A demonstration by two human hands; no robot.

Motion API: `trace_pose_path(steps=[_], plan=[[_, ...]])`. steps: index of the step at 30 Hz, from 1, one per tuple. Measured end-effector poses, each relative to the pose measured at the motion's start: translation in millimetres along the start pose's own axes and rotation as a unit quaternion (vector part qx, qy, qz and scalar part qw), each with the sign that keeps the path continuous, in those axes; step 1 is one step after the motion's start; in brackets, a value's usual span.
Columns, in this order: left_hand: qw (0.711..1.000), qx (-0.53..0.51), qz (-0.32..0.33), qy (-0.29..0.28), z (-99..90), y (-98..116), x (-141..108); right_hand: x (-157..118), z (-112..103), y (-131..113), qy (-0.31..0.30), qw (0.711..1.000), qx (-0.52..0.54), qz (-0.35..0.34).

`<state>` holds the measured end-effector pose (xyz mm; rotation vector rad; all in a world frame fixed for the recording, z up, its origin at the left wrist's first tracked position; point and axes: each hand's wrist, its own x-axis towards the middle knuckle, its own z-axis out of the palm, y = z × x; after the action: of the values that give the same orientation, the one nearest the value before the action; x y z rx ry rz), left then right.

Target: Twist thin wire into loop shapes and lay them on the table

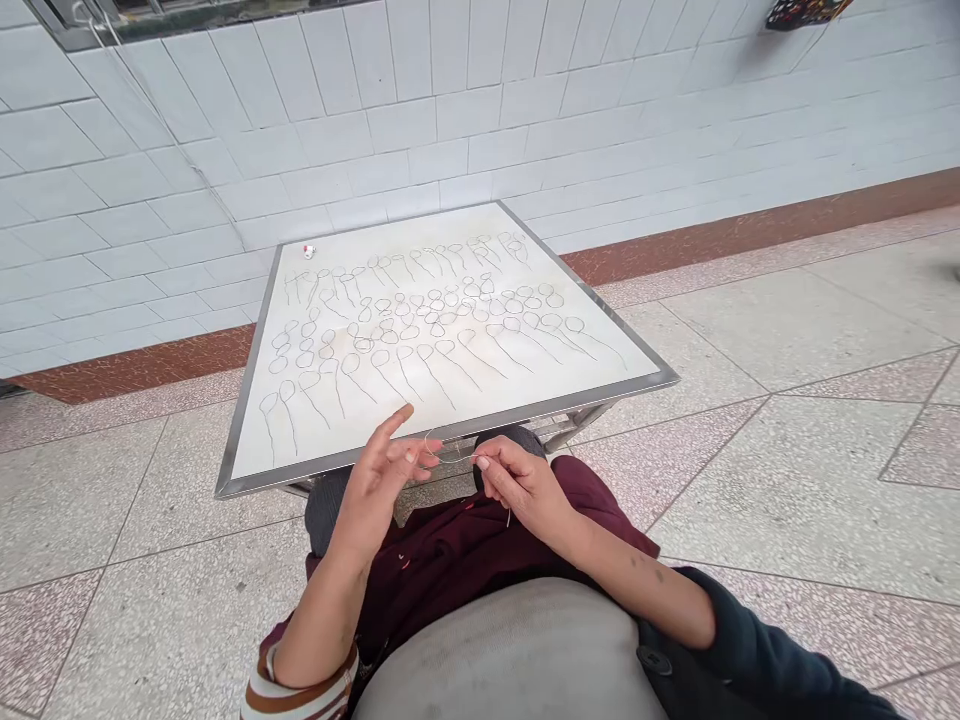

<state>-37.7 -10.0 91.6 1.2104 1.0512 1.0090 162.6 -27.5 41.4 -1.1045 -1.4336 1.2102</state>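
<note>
A thin pale wire (pixel 452 461) spans the space between my hands, just beyond my lap at the table's near edge. My right hand (pixel 517 485) pinches it between thumb and fingertips, and a short tail hangs below the fingers. At its left end the wire curves into a loop by the fingertips of my left hand (pixel 382 475). That hand has its index finger stretched out and its fingers apart; whether the fingertips touch the loop I cannot tell. Ahead, wire pieces with a round loop and a long tail (pixel 426 352) lie in rows on the white table (pixel 360 430).
Several small wire rings (pixel 386 325) lie across the table's middle. A small red-and-white object (pixel 309 251) sits near its far left corner. The table has a grey metal rim (pixel 630 385) and stands close to a white tiled wall (pixel 420 130). Speckled floor (pixel 810 460) surrounds it.
</note>
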Motion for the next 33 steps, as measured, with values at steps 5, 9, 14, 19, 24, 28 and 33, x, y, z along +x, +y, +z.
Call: trace_pose_path(steps=[5, 9, 14, 19, 24, 28, 33], plan=[[0.987, -0.126, -0.009, 0.094, 15.0, -29, -1, 2, 13, 0, -0.061, 0.943, 0.289, 0.155], [0.983, -0.163, 0.0, 0.086, 34.4, -36, -4, 2, 19, 0, -0.066, 0.922, 0.346, 0.161], [0.974, -0.205, -0.019, 0.091, 43.3, -37, -4, 0, 15, 2, -0.144, 0.838, 0.469, 0.238], [0.971, -0.217, -0.048, 0.086, 46.2, -37, -4, -2, 15, 12, -0.219, 0.757, 0.521, 0.327], [0.971, -0.181, 0.02, 0.157, 43.4, -37, -5, 5, 9, 23, -0.151, 0.839, 0.431, 0.295], [0.966, -0.152, 0.041, 0.207, 38.5, -41, -4, 6, -9, 17, 0.099, 0.977, 0.173, 0.082], [0.967, -0.148, 0.035, 0.204, 39.4, -43, -3, -4, -2, 0, -0.039, 0.96, -0.222, -0.169]])
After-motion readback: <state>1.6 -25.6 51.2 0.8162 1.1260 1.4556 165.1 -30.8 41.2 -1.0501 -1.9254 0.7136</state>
